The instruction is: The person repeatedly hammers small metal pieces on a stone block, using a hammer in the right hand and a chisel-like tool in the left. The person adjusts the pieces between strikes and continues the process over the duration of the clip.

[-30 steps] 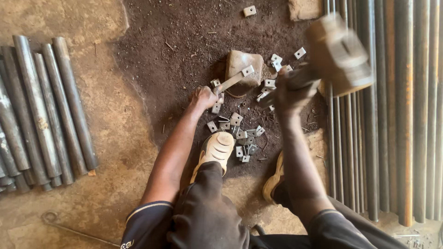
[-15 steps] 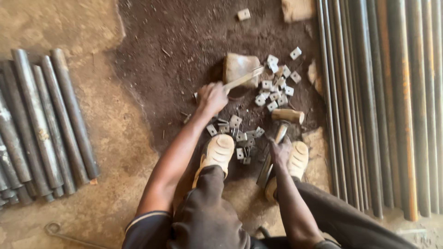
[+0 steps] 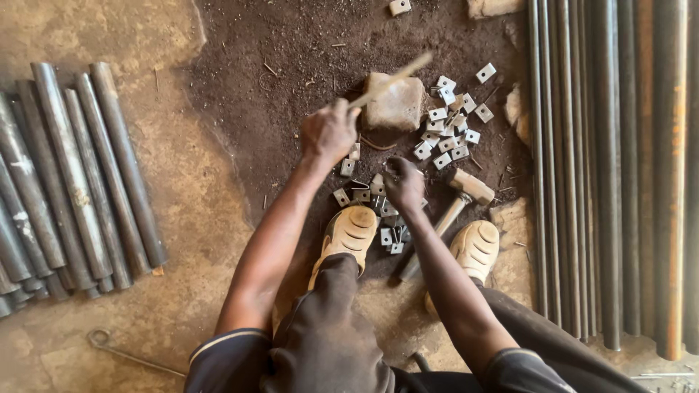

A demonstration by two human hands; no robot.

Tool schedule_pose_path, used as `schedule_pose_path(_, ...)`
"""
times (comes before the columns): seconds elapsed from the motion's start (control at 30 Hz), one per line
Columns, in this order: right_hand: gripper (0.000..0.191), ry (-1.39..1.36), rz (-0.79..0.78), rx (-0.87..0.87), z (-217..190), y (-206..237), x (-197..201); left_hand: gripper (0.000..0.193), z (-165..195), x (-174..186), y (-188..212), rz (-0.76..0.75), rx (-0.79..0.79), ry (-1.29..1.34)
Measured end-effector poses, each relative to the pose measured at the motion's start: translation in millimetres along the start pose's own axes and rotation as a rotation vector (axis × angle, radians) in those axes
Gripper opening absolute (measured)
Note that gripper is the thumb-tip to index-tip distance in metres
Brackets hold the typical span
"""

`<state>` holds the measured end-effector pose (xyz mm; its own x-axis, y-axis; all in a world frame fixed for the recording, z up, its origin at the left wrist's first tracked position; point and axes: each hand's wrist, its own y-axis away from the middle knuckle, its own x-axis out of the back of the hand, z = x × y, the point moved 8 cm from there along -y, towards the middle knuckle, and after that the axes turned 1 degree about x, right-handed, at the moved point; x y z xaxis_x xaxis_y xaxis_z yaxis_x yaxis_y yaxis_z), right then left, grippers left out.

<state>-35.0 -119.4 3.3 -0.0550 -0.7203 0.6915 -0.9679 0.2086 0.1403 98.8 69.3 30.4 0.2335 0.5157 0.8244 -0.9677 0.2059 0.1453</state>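
Gripping a thin rod point(image 3: 389, 80), left hand point(image 3: 329, 133); right hand point(image 3: 404, 183) among small metal plates point(image 3: 364, 195).

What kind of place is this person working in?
Probably an informal metal workshop with a dirt floor. Long rusty steel rods lie to one side and grey metal pipes to the other, and small square metal plates with holes are scattered around a stone block, beside a wooden-handled hammer.

plates point(image 3: 444, 138): bare matt metal | block point(image 3: 395, 102): rough stone | pipes point(image 3: 619, 167): rusty steel | hammer point(image 3: 450, 207): wooden handle
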Motion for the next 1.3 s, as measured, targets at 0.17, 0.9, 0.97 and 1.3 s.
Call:
schedule_pose_path(0.17, 0.037, 0.138, -0.047, -0.017, -30, -37, -57, 0.042, -36, 33, 26, 0.208, 0.006, 0.016)
schedule_pose_path(0.9, 0.043, 0.230, 0.340, 0.471, -45, -122, 34, 0.041, -74, -8, 70, -0.084, 0.185, 0.075)
schedule_pose_path(0.97, 0.038, 0.206, 0.271, 0.494, -45, -123, 29, 0.045, -75, -18, 71, -0.168, 0.220, 0.060)
schedule_pose_path(1.3, 0.026, 0.161, -0.125, 0.414, -42, -140, 43, 0.061, -78, -69, 31, -0.361, 0.218, 0.154)
